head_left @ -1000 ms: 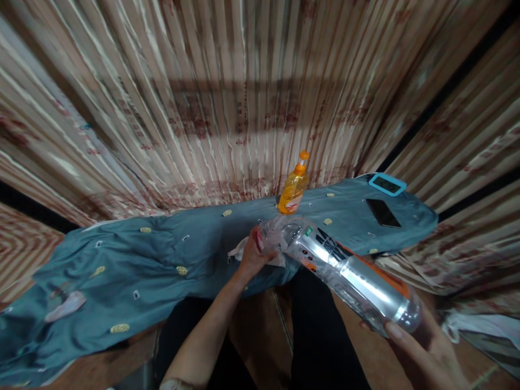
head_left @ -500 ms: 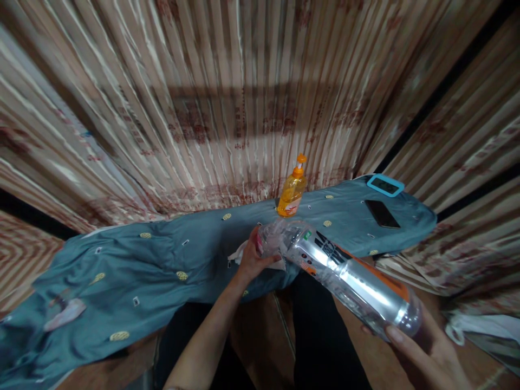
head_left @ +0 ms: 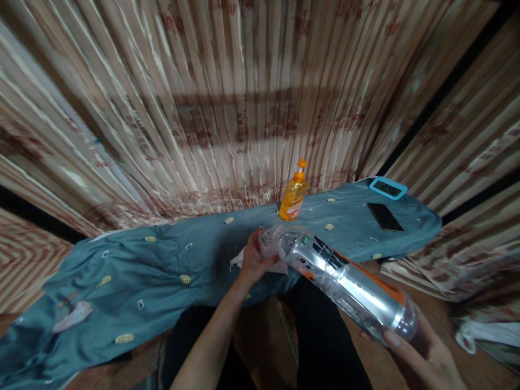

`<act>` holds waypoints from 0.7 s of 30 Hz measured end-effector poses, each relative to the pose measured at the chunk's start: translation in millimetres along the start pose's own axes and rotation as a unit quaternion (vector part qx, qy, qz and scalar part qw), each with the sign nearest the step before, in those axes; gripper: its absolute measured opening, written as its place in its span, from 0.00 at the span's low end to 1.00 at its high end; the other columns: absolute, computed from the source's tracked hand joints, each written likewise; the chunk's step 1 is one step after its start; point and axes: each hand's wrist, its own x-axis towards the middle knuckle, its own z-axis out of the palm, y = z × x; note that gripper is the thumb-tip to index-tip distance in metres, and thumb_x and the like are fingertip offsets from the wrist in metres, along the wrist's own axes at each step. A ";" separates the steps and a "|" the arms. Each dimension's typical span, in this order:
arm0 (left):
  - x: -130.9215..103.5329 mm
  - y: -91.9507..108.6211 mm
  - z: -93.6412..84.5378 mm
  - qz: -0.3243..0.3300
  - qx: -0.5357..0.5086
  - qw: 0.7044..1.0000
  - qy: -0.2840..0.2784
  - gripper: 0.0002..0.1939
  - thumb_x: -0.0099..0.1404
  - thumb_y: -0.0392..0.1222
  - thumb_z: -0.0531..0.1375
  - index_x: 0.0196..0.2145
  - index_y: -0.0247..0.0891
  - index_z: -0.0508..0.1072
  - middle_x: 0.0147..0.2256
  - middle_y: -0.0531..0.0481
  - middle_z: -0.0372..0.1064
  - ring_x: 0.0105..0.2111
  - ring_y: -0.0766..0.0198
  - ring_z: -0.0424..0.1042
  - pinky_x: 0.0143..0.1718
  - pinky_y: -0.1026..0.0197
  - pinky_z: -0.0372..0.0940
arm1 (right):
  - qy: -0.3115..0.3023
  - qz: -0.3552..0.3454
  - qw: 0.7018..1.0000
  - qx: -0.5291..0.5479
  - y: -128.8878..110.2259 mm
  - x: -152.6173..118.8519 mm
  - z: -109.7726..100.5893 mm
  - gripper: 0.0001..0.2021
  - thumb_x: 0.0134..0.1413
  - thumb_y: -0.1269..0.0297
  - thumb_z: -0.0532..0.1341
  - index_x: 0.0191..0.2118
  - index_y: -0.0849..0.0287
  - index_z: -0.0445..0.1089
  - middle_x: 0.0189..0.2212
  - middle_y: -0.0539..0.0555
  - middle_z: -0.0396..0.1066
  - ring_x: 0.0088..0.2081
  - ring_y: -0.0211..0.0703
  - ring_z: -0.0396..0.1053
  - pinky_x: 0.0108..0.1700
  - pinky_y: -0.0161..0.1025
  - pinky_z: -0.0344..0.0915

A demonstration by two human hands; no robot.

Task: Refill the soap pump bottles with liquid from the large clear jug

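A large clear plastic bottle with a silver and orange label lies slanted across the front, tilted up to the left. My right hand is closed around its lower right end. My left hand is closed on a clear plastic piece with a bit of pink, right at the bottle's upper left end. Whether this piece is the bottle's neck or a separate part I cannot tell. Under my left hand a white tissue-like scrap rests on the cloth.
Behind the bottle, an orange pump bottle stands on the blue-green cloth. To the right are a blue-framed digital clock and a dark phone. A pale pinkish item lies far left. Patterned curtains hang close behind.
The whole view has shifted slightly, so things appear a little lower and farther right. Both hands keep their holds, and the bottle stays at nearly the same slant.
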 end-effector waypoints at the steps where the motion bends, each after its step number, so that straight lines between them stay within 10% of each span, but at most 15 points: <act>1: 0.1 2.5 -0.3 0.002 0.000 1.000 -0.001 0.43 0.47 0.51 0.76 0.57 0.37 0.66 0.55 0.38 0.71 0.56 0.46 0.73 0.62 0.42 0.66 | 0.005 0.024 1.000 0.014 -3.1 -0.7 2.2 0.35 0.56 0.49 0.67 0.68 0.49 0.62 0.62 0.59 0.71 0.60 0.64 0.71 0.48 0.43 0.77; 11: 1.8 11.8 -1.7 -0.014 -0.021 1.000 -0.015 0.48 0.52 0.51 0.73 0.65 0.37 0.59 0.55 0.38 0.73 0.54 0.46 0.74 0.60 0.43 0.67 | 0.015 0.044 0.999 -0.015 24.6 10.1 -11.9 0.36 0.50 0.45 0.69 0.64 0.48 0.67 0.62 0.56 0.72 0.63 0.64 0.68 0.57 0.49 0.71; 21: 0.7 17.3 -3.9 -0.005 -0.028 0.999 -0.016 0.35 0.59 0.51 0.68 0.60 0.38 0.65 0.56 0.39 0.71 0.55 0.48 0.73 0.60 0.46 0.67 | -0.011 -0.018 1.000 -0.008 16.9 4.6 -7.1 0.32 0.56 0.50 0.67 0.65 0.49 0.66 0.59 0.59 0.74 0.56 0.64 0.75 0.46 0.46 0.78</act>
